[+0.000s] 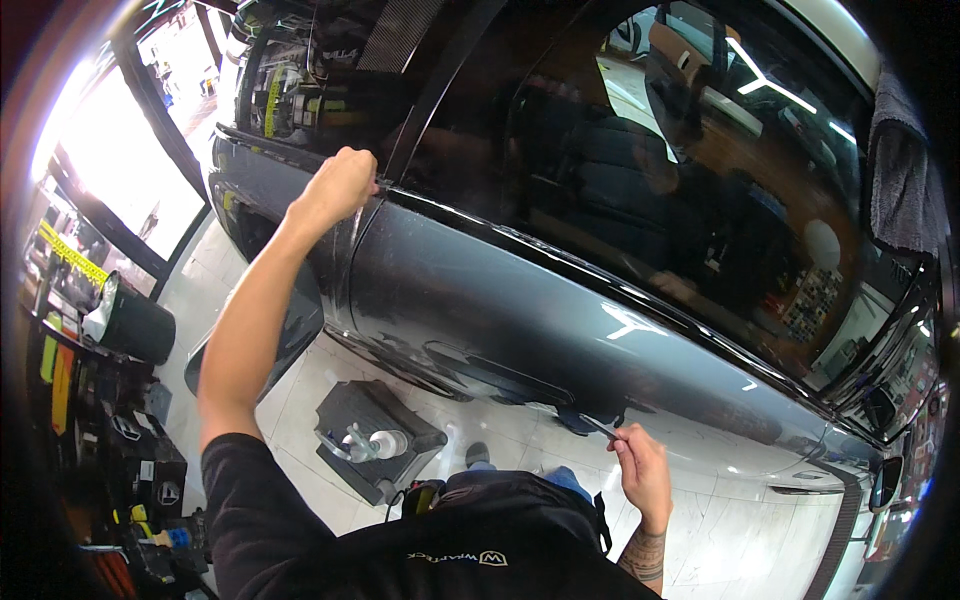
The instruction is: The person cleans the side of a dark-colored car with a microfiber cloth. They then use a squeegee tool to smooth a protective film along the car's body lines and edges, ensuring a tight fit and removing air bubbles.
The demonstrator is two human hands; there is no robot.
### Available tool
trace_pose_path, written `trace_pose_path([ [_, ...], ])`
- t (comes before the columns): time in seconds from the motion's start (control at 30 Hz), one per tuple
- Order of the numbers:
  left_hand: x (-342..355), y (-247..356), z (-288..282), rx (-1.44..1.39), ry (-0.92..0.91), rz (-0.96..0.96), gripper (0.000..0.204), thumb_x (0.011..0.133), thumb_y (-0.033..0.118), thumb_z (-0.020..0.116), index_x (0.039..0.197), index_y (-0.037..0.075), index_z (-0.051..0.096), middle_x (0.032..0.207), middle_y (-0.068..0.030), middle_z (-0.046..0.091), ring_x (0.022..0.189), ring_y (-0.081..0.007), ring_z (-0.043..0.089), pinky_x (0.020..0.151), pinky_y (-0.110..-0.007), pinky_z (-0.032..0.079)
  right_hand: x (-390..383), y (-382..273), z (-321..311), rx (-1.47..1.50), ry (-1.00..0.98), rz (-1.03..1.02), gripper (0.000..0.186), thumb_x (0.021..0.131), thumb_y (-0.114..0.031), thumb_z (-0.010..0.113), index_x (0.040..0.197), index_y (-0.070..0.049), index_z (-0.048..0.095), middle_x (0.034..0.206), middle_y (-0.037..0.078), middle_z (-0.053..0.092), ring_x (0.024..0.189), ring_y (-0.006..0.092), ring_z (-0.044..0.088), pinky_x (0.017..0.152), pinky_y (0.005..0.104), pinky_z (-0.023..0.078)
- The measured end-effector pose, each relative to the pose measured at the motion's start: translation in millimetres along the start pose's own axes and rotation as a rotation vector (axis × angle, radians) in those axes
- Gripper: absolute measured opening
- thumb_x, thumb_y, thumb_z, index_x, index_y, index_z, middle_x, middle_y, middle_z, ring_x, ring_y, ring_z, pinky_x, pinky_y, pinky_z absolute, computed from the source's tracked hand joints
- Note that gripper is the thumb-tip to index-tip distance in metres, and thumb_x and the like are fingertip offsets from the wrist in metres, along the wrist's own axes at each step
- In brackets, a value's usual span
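A dark grey car door with a glossy black window trim fills the middle of the view. My left hand is raised to the trim at the gap between the two doors. Its fingers are closed there, and whatever they pinch is hidden. Lower down and to the right, my right hand grips a slim pen-like tool, whose far end points up and left toward the lower door. The tool's tip is too small to make out.
Below the door stands a black step stool with a white bottle on it. A dark bin and cluttered shelves line the left. A grey towel hangs at the far right, above the side mirror.
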State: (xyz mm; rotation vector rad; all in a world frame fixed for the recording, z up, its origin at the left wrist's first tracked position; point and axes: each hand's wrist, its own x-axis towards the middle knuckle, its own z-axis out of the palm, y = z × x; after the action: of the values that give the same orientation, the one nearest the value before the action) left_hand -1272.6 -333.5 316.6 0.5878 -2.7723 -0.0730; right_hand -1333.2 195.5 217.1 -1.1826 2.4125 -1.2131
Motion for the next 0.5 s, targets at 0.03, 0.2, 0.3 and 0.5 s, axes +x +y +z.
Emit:
trace_pose_path([
  [0.03,6,-6,-2,0.022,-0.028,-0.006,0.008,0.081,0.0,0.068,0.076,-0.006,0.064,0.084,-0.0287,0.069,0.084,-0.0445,0.07,0.075,-0.05,0.057,-1,0,1,0.008,-0.002,0.018,0.007,0.094,0.0,0.058,0.099,0.002,0.062,0.082,0.016,0.063,0.075,0.0347,0.066,0.066,0.0388,0.051],
  [0.2,39,-111,7,0.376,0.006,-0.188,0.013,0.084,0.003,0.063,0.092,-0.002,0.071,0.097,-0.0295,0.07,0.092,-0.0455,0.07,0.079,-0.053,0.057,-2,3,7,-0.006,-0.021,0.028,0.007,0.094,0.0,0.058,0.1,0.002,0.062,0.083,0.017,0.064,0.074,0.0353,0.067,0.066,0.039,0.051],
  [0.3,21,-247,-21,0.437,0.229,-0.304,0.02,0.085,0.007,0.06,0.1,0.002,0.071,0.101,-0.0277,0.071,0.091,-0.0451,0.07,0.08,-0.053,0.057,-2,4,9,-0.003,-0.03,0.019,0.007,0.095,0.0,0.058,0.1,0.002,0.062,0.083,0.017,0.064,0.074,0.0356,0.067,0.066,0.0391,0.051],
  [0.5,-115,-488,-207,0.318,0.65,-1.018,0.029,0.087,0.026,0.061,0.1,0.002,0.071,0.104,-0.0195,0.072,0.089,-0.0316,0.07,0.08,-0.042,0.055,1,5,17,0.042,-0.102,0.034,0.007,0.095,-0.001,0.058,0.1,0.002,0.061,0.082,0.017,0.063,0.074,0.0354,0.066,0.067,0.0387,0.051],
])
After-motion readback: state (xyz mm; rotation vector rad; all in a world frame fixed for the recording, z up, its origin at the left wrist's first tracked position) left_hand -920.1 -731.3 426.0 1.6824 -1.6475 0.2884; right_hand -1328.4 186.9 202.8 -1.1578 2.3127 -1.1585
